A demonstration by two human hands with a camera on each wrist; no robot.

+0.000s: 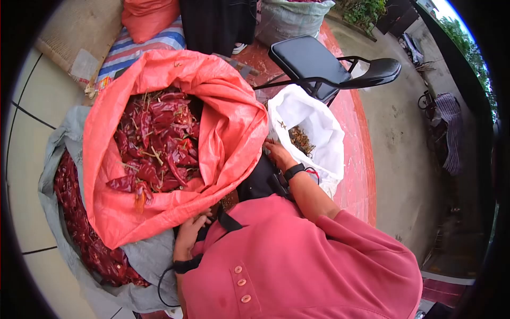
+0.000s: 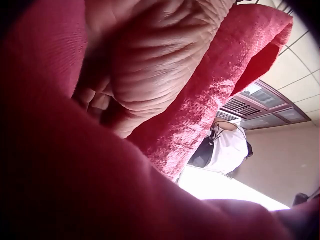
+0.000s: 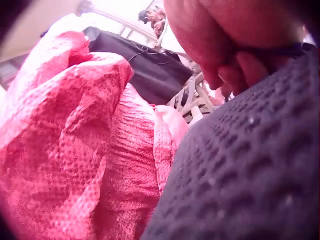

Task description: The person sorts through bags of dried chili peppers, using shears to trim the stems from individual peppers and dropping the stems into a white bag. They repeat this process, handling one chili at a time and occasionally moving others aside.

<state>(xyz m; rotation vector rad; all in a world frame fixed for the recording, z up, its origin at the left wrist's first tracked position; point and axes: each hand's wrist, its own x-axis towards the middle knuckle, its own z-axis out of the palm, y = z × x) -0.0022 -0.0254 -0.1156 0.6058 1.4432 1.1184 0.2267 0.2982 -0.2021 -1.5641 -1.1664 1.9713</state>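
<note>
A large salmon-red woven sack, its mouth wide and folded over, holds dried red chilies with stems. Below its lower rim, close to the pink shirt, lies my left hand, fingers loosely bent with nothing visible in them; the left wrist view shows the palm beside the red sack. My right hand is over the dark-clothed leg, between the red sack and a white bag with brownish scraps. Its loosely bent fingers hold nothing visible.
A grey sack of chilies lies at the left. Behind the white bag stands a black folding chair. Farther back are a stuffed whitish sack, a person in dark clothes and a smaller red sack on striped cloth.
</note>
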